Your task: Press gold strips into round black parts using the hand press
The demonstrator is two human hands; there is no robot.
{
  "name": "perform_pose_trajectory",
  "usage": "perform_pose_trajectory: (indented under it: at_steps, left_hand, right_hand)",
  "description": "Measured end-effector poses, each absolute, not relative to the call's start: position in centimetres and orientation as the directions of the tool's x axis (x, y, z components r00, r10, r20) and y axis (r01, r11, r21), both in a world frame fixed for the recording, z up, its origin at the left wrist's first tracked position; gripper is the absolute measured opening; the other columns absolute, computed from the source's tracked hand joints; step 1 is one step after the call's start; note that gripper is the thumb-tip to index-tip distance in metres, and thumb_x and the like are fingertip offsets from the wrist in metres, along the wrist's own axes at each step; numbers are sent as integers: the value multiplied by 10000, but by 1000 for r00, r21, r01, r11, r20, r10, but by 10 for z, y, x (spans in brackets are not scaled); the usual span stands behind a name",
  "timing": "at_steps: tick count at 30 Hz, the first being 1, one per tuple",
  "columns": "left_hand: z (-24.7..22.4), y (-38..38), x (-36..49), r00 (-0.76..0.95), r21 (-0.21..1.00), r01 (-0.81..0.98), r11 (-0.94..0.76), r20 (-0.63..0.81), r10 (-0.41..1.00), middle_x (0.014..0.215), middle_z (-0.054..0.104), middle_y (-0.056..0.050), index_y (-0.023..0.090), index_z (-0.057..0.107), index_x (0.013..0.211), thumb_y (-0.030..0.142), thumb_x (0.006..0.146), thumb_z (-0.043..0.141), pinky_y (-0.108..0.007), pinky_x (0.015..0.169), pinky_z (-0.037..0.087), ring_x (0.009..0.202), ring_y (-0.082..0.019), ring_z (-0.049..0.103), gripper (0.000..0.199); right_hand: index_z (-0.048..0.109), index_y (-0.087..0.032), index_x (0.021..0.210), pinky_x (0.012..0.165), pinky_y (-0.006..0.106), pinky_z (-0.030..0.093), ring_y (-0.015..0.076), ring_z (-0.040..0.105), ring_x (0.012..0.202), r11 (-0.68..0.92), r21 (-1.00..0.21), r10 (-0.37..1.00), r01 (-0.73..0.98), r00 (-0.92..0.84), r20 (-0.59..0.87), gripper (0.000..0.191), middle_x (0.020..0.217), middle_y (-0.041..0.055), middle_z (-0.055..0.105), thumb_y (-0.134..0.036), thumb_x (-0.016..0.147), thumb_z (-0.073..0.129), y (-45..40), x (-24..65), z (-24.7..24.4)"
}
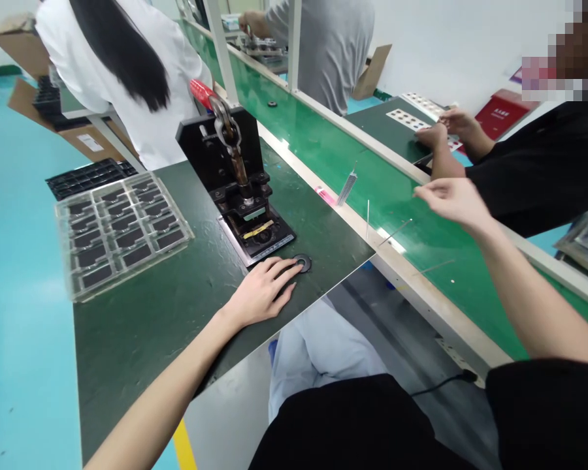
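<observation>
My left hand (pixel 265 290) lies on the dark green tabletop (pixel 127 352) with its fingers stretched out and slightly apart. One fingertip touches a small flat black ring (pixel 303 264) near the table edge. Just beyond the fingers stands a black press fixture (pixel 240 176) with a red-handled toggle clamp (pixel 202 93); a yellow strip (pixel 258 230) lies on its base. Over the green conveyor belt (pixel 387 189), my right hand (pixel 453 201) is raised with thumb and fingers drawn together. Whatever may be between those fingertips is too small or hidden to make out.
A clear compartment tray (pixel 122 228) with dark flat pieces sits at the left, by a black tray (pixel 91 177). Thin rods (pixel 368 219) and a pink item (pixel 325 195) are along the belt's rail. Co-workers occupy the far side; one's hands (pixel 443 130) are near a white dotted sheet (pixel 406 119).
</observation>
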State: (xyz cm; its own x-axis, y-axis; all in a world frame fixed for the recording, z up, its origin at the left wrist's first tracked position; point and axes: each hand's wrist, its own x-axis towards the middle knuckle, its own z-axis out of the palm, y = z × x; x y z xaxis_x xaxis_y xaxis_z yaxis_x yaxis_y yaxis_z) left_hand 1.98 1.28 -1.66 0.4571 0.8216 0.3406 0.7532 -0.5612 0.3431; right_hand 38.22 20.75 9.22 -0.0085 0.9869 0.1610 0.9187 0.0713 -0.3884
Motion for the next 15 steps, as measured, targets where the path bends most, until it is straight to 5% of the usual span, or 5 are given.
perform_pose_trajectory:
  at_steps: [3, 7, 11, 15]
  left_hand:
    - [-18, 13, 20, 475, 311, 766, -562, 313, 822, 1517, 621, -117, 225, 571, 1502, 266, 1027, 508, -545, 1150, 518, 1335, -324, 608, 481]
    - [-20, 13, 19, 485, 289, 777, -559, 290, 825, 1590, 555, -112, 211, 551, 1506, 270, 1048, 480, -549, 1174, 497, 1372, -320, 583, 468]
    - [-20, 11, 19, 453, 309, 778, -547, 328, 829, 1527, 607, -136, 180, 612, 1375, 285, 1052, 501, -533, 1153, 519, 1349, -309, 600, 357]
    - [-20, 12, 20, 438, 308, 777, -549, 361, 823, 1480, 631, -171, 169, 622, 1240, 295, 1041, 530, -525, 1116, 543, 1324, -317, 618, 252]
  right_hand:
    - [790, -120, 784, 592, 290, 309, 108, 343, 538, -10, -369, 976, 929, -72, -207, 343, 502, -53, 400, -415, 942, 711, 258, 361, 73]
    - [820, -154, 818, 567, 288, 312, 116, 331, 517, -3, -382, 895, 924, -167, -413, 465, 478, -63, 312, -609, 869, 743, 287, 335, 55]
    - [776, -174, 731, 591, 298, 384, 149, 460, 598, 121, -426, 916, 897, -266, -300, 447, 552, 3, 515, -618, 740, 833, 289, 328, 47]
    - [718, -172, 704, 590, 316, 379, 150, 444, 577, 222, -375, 941, 900, -298, -159, 502, 533, 8, 499, -667, 766, 772, 278, 334, 42]
